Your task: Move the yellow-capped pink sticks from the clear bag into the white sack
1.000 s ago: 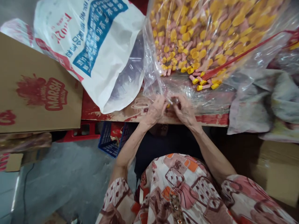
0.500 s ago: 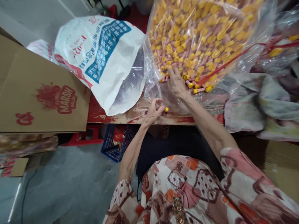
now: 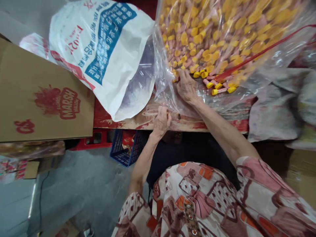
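A large clear plastic bag (image 3: 166, 86) lies on the table, filled with small pink sticks that have yellow caps (image 3: 197, 39). Several of these yellow-capped sticks (image 3: 219, 88) have spilled at its near edge. My right hand (image 3: 187, 87) rests at the bag's opening, its bent fingertips among the sticks, and what they pinch is hidden. Closer to the table's front edge, my left hand (image 3: 162, 121) is curled closed over the wood, its contents out of sight. A small dark bit (image 3: 179, 116) lies just right of it.
A white printed sack (image 3: 118, 62) with a clear liner lies left of the bag. Further left stands a cardboard box (image 3: 46, 98). Below the red table edge (image 3: 108, 122) are a blue basket (image 3: 125, 149) and a red stool (image 3: 95, 140). Grey cloth (image 3: 273, 113) lies at right.
My left hand has closed, and the yellow-capped piece by its thumb is no longer visible. My right hand's fingers have drawn together among the sticks. The view has shifted slightly.
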The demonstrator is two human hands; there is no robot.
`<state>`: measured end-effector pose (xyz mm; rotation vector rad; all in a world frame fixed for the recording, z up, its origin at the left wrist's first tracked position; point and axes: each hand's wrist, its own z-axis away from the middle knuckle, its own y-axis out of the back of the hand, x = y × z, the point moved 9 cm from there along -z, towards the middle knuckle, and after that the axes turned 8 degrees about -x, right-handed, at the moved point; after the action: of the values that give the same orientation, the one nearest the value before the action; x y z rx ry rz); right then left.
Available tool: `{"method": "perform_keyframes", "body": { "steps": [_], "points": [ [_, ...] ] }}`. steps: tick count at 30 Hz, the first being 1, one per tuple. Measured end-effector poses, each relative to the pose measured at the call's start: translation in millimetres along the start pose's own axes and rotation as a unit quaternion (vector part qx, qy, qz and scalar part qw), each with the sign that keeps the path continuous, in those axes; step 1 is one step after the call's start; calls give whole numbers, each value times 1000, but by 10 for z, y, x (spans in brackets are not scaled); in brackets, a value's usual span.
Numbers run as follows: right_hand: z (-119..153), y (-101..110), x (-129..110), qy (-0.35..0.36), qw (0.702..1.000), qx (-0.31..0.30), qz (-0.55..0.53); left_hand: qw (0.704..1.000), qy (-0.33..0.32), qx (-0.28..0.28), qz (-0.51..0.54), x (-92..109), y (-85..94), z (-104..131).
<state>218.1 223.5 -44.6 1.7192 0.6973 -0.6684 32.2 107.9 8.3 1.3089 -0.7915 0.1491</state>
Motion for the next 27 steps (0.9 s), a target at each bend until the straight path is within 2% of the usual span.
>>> {"method": "perform_keyframes", "body": {
  "steps": [3,6,9,11,14,16,20,22,24,27],
  "points": [
    [4,44,-71,-15,1000,-4,20,1000,-20,-14,-13,-22,-58,-82],
    [126,126,-162,2,999,-8,33,997,-70,-17,-14,23,-9,-59],
    [372,240,-194,29,999,21,20,993,-100,59,-16,47,85,117],
    [525,260,-186,33,999,32,6,989,-107,100,-33,52,70,242],
    [641,218,-197,28,999,37,-23,989,-114,87,-34,35,-50,291],
    [659,201,-232,33,997,46,-46,990,-108,88,-3,-23,-55,267],
    [687,296,-259,41,991,95,-88,978,-61,183,76,-254,114,304],
    [727,399,-230,35,984,137,-105,972,-33,210,104,-365,133,347],
    [764,472,-231,41,980,164,-107,972,-19,204,114,-412,93,353],
    [760,419,-284,53,987,129,-86,976,-14,189,109,-409,60,294]
  ]
}}
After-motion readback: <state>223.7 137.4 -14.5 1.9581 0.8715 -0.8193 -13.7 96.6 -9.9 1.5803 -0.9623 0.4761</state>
